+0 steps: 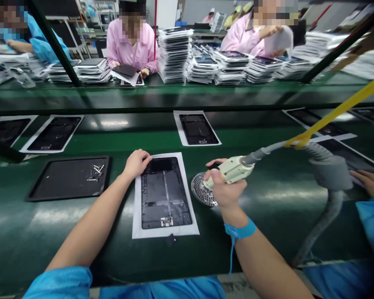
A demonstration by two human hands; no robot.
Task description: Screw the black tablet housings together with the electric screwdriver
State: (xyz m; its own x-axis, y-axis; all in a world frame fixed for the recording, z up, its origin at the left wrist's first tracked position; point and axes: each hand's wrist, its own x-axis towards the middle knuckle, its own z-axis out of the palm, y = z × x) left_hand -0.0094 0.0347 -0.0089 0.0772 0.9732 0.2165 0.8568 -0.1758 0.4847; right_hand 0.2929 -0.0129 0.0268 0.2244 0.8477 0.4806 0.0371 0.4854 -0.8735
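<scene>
A black tablet housing (156, 187) lies face up on a white sheet (190, 228), with a small circuit board near its lower edge. My left hand (136, 162) is closed at its top left corner, fingertips on the edge. My right hand (229, 193) is wrapped round a pale green electric screwdriver (237, 168), whose cable runs off to the right. The screwdriver's front end is over a round metal dish with many holes (201, 191); its tip is hidden from me. A blue band circles my right wrist.
A black tray (65, 180) with several small metal parts (96, 172) stands at left. More housings on sheets (199, 128) lie along the belt behind. A yellow strap (339, 108) holds up the cable. A co-worker's hand (372, 182) is at right. Stacks (174, 56) line the far bench.
</scene>
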